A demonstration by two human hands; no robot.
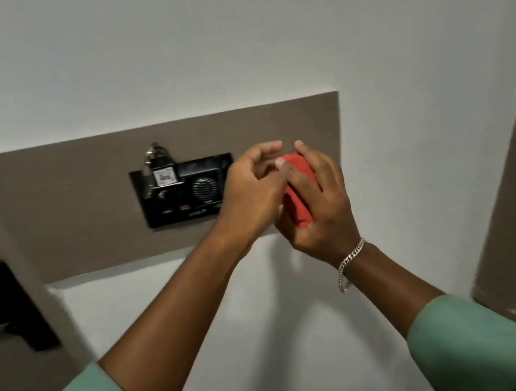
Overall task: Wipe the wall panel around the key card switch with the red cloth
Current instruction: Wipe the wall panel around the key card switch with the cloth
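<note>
At the right end of the panel (82, 203), just beside the switch (181, 192), both hands meet in front of the wall. The right hand (316, 199) has its grip clamped on the cloth (299, 188), which is folded into a compact red wad between thumb and fingers. The left hand (249, 193) curls loosely against it, fingers bent and pinching at the wad's near edge; its grip is part closed, and whether it actually holds fabric cannot be told. The cloth does not appear to be pressed flat on the panel yet.

Risks, as judged:
- A key bunch (158, 158) hangs from the switch slot. A stroke running left could snag it and pull the card tag out.
- The switch face carries small buttons; cloth dragged across them could press one.
- A tightly wadded cloth offers little contact and may skip the strip nearest the switch frame.
- The bracelet (350, 263) on the right wrist could scrape the finish.

Surface and room: the panel is a matt grey-brown band set on a plain white wall (224, 31). A dark door handle (4, 310) shows at left, on a similar brown surface. Motion blur softens fine detail.
</note>
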